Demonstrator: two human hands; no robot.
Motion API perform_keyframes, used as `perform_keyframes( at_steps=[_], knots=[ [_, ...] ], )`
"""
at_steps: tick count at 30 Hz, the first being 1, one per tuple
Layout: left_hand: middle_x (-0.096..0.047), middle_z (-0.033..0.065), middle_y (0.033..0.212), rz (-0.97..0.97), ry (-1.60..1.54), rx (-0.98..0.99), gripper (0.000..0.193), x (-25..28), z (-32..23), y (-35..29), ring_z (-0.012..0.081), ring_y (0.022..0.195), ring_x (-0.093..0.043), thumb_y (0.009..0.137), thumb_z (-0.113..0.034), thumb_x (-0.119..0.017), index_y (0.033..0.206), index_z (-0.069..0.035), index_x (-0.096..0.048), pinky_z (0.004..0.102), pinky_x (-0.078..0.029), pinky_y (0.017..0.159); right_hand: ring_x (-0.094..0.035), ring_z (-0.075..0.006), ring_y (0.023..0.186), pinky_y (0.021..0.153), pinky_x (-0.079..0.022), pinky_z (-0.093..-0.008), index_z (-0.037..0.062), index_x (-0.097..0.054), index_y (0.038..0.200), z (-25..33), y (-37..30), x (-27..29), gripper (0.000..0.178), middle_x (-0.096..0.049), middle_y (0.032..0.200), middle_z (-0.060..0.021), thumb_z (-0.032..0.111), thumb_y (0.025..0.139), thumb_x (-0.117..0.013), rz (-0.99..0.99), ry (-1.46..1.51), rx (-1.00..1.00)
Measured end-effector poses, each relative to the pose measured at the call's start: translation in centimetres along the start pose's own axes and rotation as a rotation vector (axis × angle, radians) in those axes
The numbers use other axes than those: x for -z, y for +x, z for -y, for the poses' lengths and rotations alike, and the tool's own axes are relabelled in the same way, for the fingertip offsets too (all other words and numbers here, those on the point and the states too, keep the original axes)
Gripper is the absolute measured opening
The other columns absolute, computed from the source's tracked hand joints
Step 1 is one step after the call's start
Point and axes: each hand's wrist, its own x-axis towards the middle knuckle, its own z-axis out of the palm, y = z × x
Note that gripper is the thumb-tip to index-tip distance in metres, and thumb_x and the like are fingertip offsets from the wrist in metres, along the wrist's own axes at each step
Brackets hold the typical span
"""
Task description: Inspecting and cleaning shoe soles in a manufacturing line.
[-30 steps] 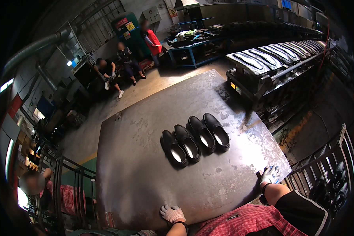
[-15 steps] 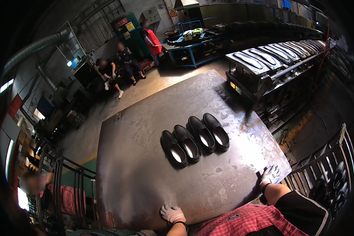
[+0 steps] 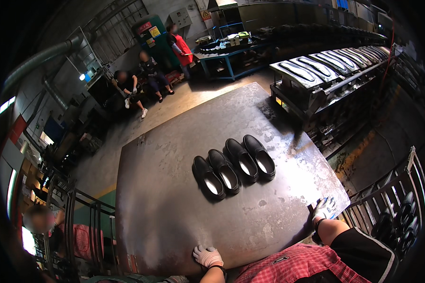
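Left hand (image 3: 207, 256) and right hand (image 3: 324, 209), both gloved, rest on the near edge of the metal table (image 3: 174, 188), gripping nothing else. Four black shoes (image 3: 234, 166) sit mid-table in a row, well apart from both hands.

Left hand (image 3: 208, 256), right hand (image 3: 324, 209): gloved hands resting flat, apart.

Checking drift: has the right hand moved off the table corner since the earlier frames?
No. The right hand rests on the same near corner of the metal table, as before.
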Motion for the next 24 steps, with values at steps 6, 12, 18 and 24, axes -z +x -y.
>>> perform_keyframes(
  at_steps=[6,12,18,24],
  knots=[
    [-0.050,0.0082,0.131,-0.014,-0.005,-0.007,0.041,0.0,-0.1,0.0,0.0288,0.125,-0.043,0.078,-0.027,-0.061,0.113,-0.006,-0.059,0.0460,-0.038,0.103,-0.036,-0.0322,0.140,0.118,-0.023,-0.0438,0.0056,-0.047,0.144,0.0,-0.1,0.2,0.057,-0.042,0.151,-0.0146,0.042,0.101,-0.039,-0.023,0.051,-0.020],
    [-0.050,0.0086,0.131,-0.023,-0.005,-0.012,0.040,-0.2,0.0,0.0,0.0288,0.125,-0.043,0.078,-0.028,-0.061,0.112,-0.007,-0.059,0.0460,-0.038,0.103,-0.035,-0.0321,0.141,0.118,-0.023,-0.0438,0.0054,-0.046,0.145,0.4,-0.5,0.9,0.057,-0.043,0.151,-0.0149,0.041,0.101,-0.039,-0.034,0.065,-0.023],
    [-0.050,0.0084,0.131,-0.018,-0.003,-0.008,0.041,-0.2,0.1,0.0,0.0289,0.125,-0.043,0.078,-0.028,-0.062,0.113,-0.007,-0.058,0.0463,-0.038,0.103,-0.035,-0.0322,0.141,0.119,-0.022,-0.0433,0.0051,-0.045,0.145,0.9,-0.9,2.1,0.056,-0.042,0.152,-0.0150,0.040,0.102,-0.037,0.011,0.024,-0.005],
    [-0.050,0.0083,0.130,-0.036,-0.015,-0.016,0.042,-0.5,0.2,0.0,0.0291,0.125,-0.043,0.077,-0.028,-0.062,0.113,-0.007,-0.058,0.0466,-0.038,0.103,-0.035,-0.0321,0.141,0.119,-0.022,-0.0432,0.0057,-0.045,0.145,0.7,-0.8,1.8,0.056,-0.042,0.151,-0.0152,0.040,0.101,-0.038,0.004,0.034,-0.014]
  ],
)
